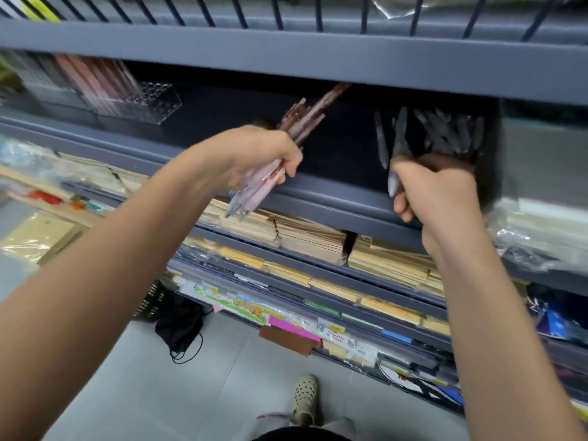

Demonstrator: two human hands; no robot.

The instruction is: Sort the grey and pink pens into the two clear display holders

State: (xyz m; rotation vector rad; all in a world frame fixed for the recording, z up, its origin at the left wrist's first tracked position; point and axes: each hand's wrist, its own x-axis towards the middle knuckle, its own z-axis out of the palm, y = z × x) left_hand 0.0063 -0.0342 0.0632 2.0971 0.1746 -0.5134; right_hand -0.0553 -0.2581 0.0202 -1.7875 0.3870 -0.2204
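Gripping a bundle of pink pens at frame centre, the left hand curls its fingers tight; the right hand pinches one grey pen right of centre. Light, stiff, smooth barrels probably slide, so mid-barrel holds suit.

Soft, even light brightens the pale floor and both forearms, while the recess of the shelf behind the pens sinks into deep shadow. Motion blur smears the right hand, the grey pen it grips and the grey pens above, and the far left is blurred too; the left hand and its pink pens look somewhat sharper. Plastic wrapping at right throws small white glints, and the wide lens bows the shelf rails near the corners.
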